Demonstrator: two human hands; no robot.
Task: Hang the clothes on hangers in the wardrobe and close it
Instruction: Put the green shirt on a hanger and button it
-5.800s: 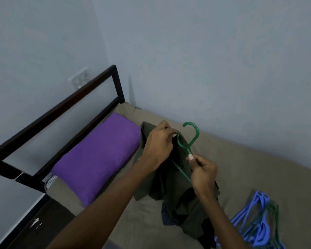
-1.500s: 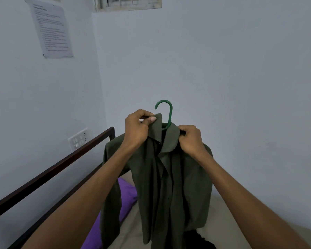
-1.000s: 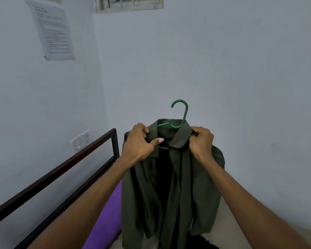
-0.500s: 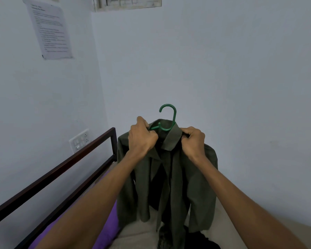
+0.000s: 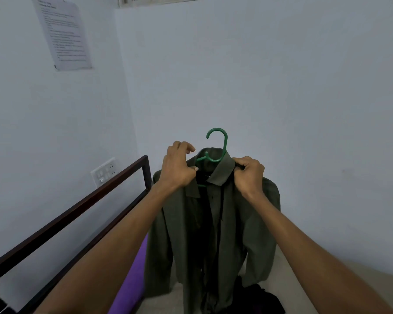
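Now both forearms reach up and forward from the lower edge of the head view, meeting near the middle. The left hand (image 5: pixel 179 165) sits at the shirt's collar on the 9 o'clock side, thumb tucked against the collar edge while the upper fingers arch loosely above the fabric; whether it truly pinches the cloth cannot be told. The right hand (image 5: pixel 250 175), on the 3 o'clock side, has its fingers curled tight around the shoulder of the shirt (image 5: pixel 213 227) just beside the collar.

Held up in the air before the pale wall, the shirt is dark olive, long-sleeved and unbuttoned, draped on a green hanger (image 5: pixel 216 146) whose hook stands upright at 12 o'clock above the collar. Its hem hangs over the bed (image 5: pixel 304 282), with a purple pillow (image 5: pixel 132 279) at 7 o'clock and the dark bed frame (image 5: pixel 82 205) toward 8 o'clock.
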